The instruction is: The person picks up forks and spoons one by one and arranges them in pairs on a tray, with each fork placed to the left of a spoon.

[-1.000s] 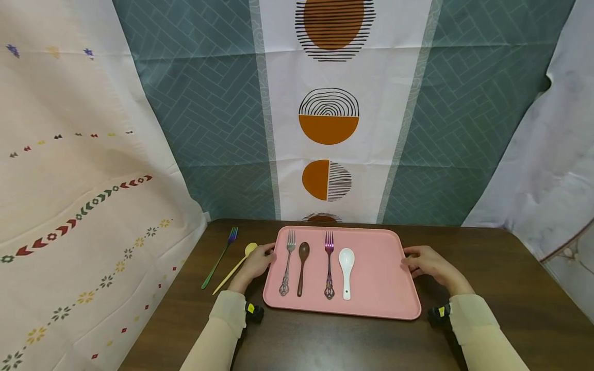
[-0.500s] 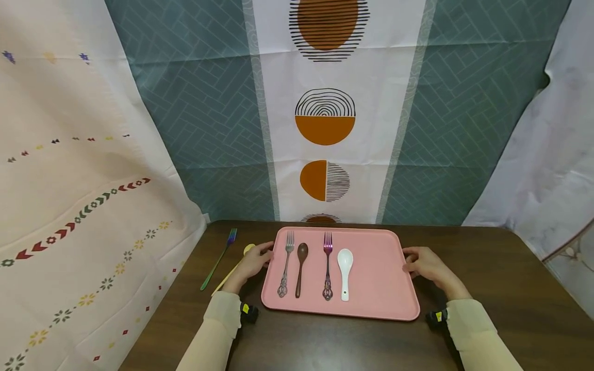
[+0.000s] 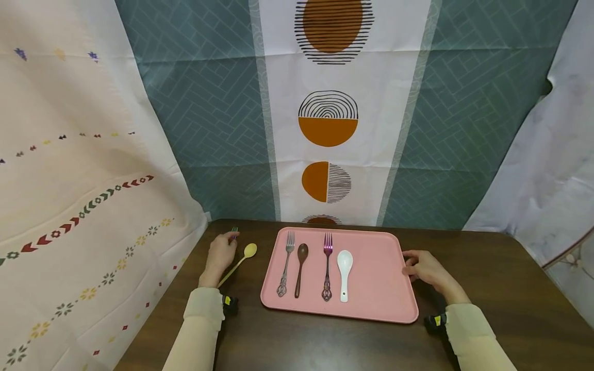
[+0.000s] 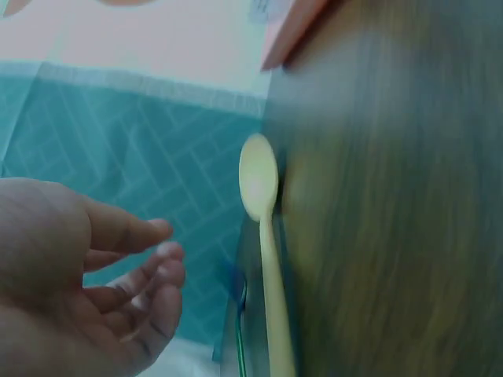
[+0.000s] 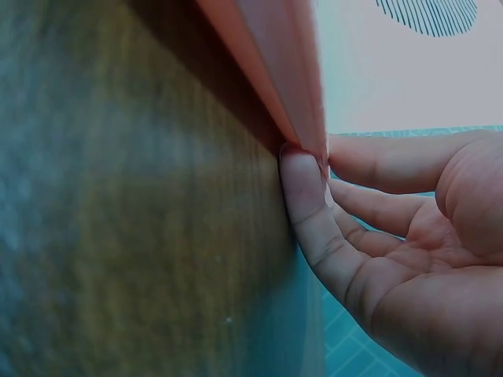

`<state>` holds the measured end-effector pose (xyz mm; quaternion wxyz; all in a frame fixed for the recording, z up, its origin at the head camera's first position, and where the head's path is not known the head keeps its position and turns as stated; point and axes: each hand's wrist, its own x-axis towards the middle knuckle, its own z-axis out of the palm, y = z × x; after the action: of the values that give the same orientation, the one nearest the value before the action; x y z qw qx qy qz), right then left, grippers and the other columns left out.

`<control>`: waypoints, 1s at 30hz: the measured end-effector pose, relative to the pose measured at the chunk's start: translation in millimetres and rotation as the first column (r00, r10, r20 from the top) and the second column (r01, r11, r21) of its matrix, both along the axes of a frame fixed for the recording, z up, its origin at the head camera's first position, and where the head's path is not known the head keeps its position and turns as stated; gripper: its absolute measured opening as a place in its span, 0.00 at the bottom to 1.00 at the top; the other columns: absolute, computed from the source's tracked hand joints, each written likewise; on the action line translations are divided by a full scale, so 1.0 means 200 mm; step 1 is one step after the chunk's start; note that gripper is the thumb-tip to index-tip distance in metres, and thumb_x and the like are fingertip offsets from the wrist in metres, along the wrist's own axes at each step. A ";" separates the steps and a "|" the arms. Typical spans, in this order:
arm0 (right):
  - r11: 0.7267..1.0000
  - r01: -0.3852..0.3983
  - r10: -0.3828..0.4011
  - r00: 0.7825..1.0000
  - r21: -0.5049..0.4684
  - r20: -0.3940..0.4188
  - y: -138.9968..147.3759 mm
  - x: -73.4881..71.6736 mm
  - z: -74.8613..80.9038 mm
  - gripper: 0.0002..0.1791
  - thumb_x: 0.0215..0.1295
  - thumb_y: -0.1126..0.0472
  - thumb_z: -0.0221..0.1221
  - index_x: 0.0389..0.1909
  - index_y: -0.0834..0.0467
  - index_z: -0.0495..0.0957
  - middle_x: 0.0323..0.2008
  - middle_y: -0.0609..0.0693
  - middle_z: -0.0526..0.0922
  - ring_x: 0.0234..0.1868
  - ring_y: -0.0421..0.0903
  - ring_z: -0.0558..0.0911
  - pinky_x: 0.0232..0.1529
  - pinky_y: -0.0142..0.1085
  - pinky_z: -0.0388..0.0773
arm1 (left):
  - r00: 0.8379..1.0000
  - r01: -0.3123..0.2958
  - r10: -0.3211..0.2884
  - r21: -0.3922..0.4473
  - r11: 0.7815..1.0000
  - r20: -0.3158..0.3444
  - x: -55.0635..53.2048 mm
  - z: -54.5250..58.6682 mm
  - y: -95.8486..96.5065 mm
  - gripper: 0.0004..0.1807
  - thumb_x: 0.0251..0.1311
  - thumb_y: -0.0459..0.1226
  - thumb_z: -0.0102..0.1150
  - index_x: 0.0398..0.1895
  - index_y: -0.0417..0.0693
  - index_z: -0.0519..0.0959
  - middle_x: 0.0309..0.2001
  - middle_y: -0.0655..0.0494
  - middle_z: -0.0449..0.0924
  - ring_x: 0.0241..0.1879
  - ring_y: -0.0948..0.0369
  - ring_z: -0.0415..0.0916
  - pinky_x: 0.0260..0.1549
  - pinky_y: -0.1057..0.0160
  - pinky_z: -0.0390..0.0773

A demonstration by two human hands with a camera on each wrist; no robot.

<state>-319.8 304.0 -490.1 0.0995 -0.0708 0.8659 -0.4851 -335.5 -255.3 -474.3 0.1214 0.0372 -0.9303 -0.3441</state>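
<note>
My left hand [image 3: 220,255] hovers over the green-and-blue fork [image 3: 234,230], hiding most of it in the head view. In the left wrist view its fingers are loosely bent, with nothing between them, and the fork [image 4: 240,338] lies on the table apart from them. Beside that fork lies a yellow spoon [image 3: 250,251], its handle end behind the hand. The right hand [image 3: 429,270] pinches the right rim of a pink tray [image 3: 378,273] between thumb and fingers. On the tray lie a silver fork [image 3: 286,265], a brown spoon [image 3: 301,265], a purple-headed fork [image 3: 327,263] and a white spoon [image 3: 345,270].
Everything rests on a dark wooden table [image 3: 297,342]. A patterned cloth [image 3: 223,129] hangs along its far edge. Pale cloths hang at the left [image 3: 93,154] and right [image 3: 566,180] sides.
My left hand has left the tray's left edge and moved left, over the green-and-blue fork. The right hand stays at the tray's right rim. The tray has barely shifted.
</note>
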 end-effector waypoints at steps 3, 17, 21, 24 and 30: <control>1.000 0.007 -0.007 1.000 0.005 -0.002 0.00 0.00 0.00 0.33 0.63 0.73 0.61 0.66 0.83 0.63 0.34 0.59 0.77 0.31 0.51 0.83 0.37 0.45 0.86 | 1.000 -0.028 0.028 -0.032 0.999 0.002 0.01 -0.01 -0.05 0.20 0.72 0.29 0.48 0.64 0.32 0.79 0.48 0.36 0.80 0.37 0.46 0.75 0.36 0.48 0.75; 1.000 0.023 -0.023 1.000 0.001 0.006 -0.01 0.01 0.00 0.34 0.62 0.73 0.62 0.67 0.82 0.63 0.36 0.59 0.77 0.31 0.51 0.83 0.38 0.45 0.87 | 0.983 -0.044 0.084 -0.233 0.971 0.162 0.07 -0.03 -0.08 0.27 0.69 0.30 0.47 0.71 0.32 0.71 0.60 0.22 0.67 0.59 0.27 0.67 0.53 0.28 0.69; 1.000 0.023 -0.023 1.000 0.006 0.004 -0.01 0.01 0.00 0.34 0.62 0.73 0.62 0.67 0.82 0.63 0.36 0.59 0.77 0.32 0.51 0.83 0.39 0.45 0.87 | 0.980 -0.014 0.063 -0.248 0.969 0.190 0.07 -0.04 -0.09 0.27 0.69 0.28 0.46 0.72 0.32 0.70 0.61 0.20 0.66 0.57 0.26 0.67 0.51 0.29 0.71; 1.000 0.026 -0.027 1.000 0.011 0.006 -0.01 0.01 0.00 0.34 0.63 0.73 0.62 0.67 0.82 0.63 0.36 0.59 0.78 0.32 0.51 0.83 0.39 0.45 0.87 | 0.982 -0.001 0.049 -0.253 0.967 0.183 0.07 -0.04 -0.09 0.29 0.65 0.24 0.46 0.70 0.31 0.71 0.60 0.20 0.67 0.55 0.26 0.69 0.50 0.32 0.73; 0.999 0.029 -0.029 1.000 0.015 0.013 -0.01 0.01 0.01 0.34 0.63 0.73 0.62 0.67 0.82 0.63 0.35 0.59 0.77 0.32 0.51 0.84 0.39 0.45 0.87 | 0.989 0.010 0.031 -0.272 0.962 0.147 0.07 -0.05 -0.09 0.27 0.61 0.21 0.48 0.66 0.29 0.75 0.55 0.22 0.73 0.55 0.29 0.72 0.56 0.34 0.73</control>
<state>-318.1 301.5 -487.7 0.0987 -0.0544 0.8698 -0.4804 -321.7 -272.9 -484.2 0.0570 0.0507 -0.9750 -0.2088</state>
